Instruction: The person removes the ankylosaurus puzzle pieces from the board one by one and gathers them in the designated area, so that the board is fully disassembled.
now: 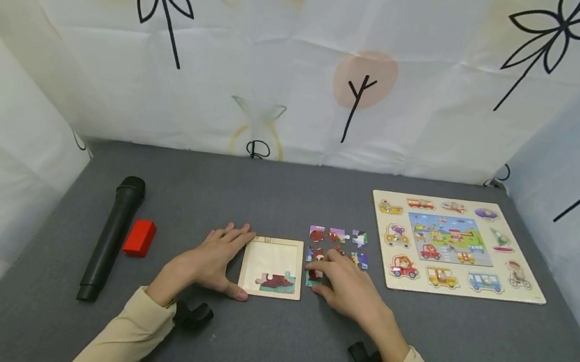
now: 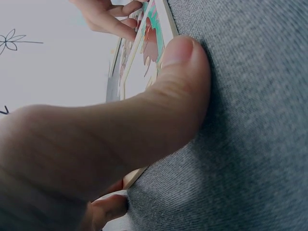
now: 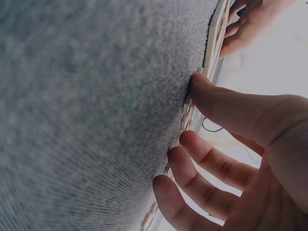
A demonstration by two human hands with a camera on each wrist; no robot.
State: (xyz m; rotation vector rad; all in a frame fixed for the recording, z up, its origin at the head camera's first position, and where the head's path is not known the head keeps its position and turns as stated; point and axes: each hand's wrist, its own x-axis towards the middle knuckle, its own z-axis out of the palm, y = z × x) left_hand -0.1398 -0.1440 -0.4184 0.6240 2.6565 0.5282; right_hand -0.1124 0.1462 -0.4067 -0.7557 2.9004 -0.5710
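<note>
A small wooden puzzle tray (image 1: 271, 255) lies on the grey table, with joined pieces (image 1: 278, 282) of a brown animal picture in its lower right part. My left hand (image 1: 215, 258) holds the tray by its left side, thumb at the near edge and fingers at the far left corner. Just right of the tray, my right hand (image 1: 349, 288) has thumb and index finger on a puzzle piece (image 1: 314, 274) at the near end of the loose pieces. In the right wrist view the thumb (image 3: 207, 91) touches a thin piece; the fingers partly hide the pieces.
Several loose puzzle pieces (image 1: 338, 235) lie beyond the right hand. A larger vehicle puzzle board (image 1: 451, 242) lies at the right. At the left are a black microphone (image 1: 110, 240) and a red block (image 1: 139, 238). A printed white cloth (image 1: 298, 66) hangs behind the table.
</note>
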